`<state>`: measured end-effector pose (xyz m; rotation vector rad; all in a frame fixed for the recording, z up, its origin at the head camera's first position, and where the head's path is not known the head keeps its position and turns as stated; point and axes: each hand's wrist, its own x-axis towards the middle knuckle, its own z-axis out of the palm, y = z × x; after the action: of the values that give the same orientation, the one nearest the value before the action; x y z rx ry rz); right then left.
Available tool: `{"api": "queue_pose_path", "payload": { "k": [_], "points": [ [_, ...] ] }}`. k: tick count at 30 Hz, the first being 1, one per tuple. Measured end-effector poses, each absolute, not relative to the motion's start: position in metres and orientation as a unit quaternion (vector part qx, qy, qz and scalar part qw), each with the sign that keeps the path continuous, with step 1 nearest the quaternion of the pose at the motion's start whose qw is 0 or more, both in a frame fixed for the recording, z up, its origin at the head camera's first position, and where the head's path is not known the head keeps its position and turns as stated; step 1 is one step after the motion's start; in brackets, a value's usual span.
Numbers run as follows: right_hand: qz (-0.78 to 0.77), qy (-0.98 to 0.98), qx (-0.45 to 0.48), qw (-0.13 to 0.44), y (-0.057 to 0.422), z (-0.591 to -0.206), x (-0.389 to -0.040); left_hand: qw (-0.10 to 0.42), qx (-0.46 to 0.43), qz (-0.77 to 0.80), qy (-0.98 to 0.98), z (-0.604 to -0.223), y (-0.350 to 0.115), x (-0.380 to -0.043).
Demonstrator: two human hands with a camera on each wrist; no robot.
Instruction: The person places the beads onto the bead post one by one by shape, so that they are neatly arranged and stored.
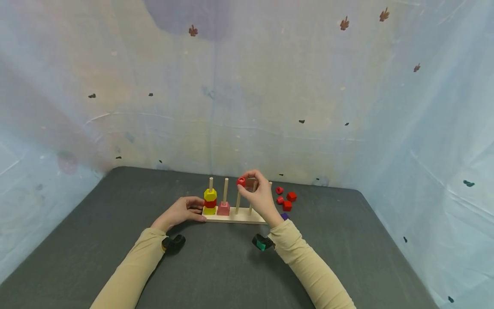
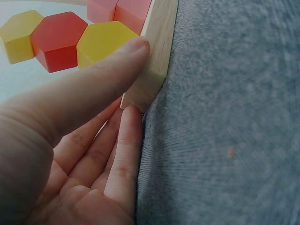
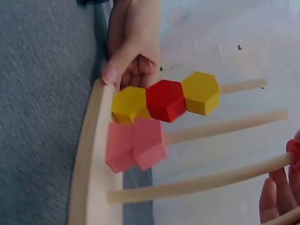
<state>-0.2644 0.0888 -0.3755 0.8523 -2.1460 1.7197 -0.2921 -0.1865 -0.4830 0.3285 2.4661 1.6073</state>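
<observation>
A wooden peg stand (image 1: 235, 218) with several upright pegs lies across the dark table. Its leftmost peg carries a yellow, a red (image 3: 165, 101) and a yellow hexagonal block (image 1: 210, 194); two pink blocks (image 3: 149, 143) are stacked on the second. My left hand (image 1: 184, 211) holds the stand's left end, thumb at the front corner and the other fingers round the end and behind. Between thumb and fingers, my right hand (image 1: 259, 195) pinches a small red bead (image 1: 241, 181) at the top of the third peg (image 3: 201, 180). The right hand partly hides the pegs farther right.
Right of the stand lie several loose red pieces, among them a cube (image 1: 287, 206) and a ring-like bead (image 1: 279, 190). A purple piece (image 1: 284, 216) shows beside my right wrist. Behind the table (image 1: 216, 270) hangs a pale plastic sheet (image 1: 247, 86).
</observation>
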Motion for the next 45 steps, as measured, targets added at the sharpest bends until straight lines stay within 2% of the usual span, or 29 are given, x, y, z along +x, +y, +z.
{"api": "queue_pose_path", "payload": {
  "k": [9,22,32,45],
  "points": [
    [0.609,-0.742,0.247,0.13,0.087,-0.392,-0.264,0.091,0.116,0.539,0.829,-0.482,-0.186,-0.292],
    [0.599,-0.785,0.146,0.061,0.091,-0.45,-0.275,0.09,0.111,0.539,0.83,-0.482,-0.185,-0.29],
    [0.556,-0.818,0.134,0.056,0.091,-0.463,-0.275,0.088,0.105,0.538,0.832,-0.483,-0.185,-0.292],
    [0.52,-0.836,0.162,0.071,0.092,-0.47,-0.278,0.086,0.106,0.539,0.831,-0.481,-0.184,-0.291]
  ]
}}
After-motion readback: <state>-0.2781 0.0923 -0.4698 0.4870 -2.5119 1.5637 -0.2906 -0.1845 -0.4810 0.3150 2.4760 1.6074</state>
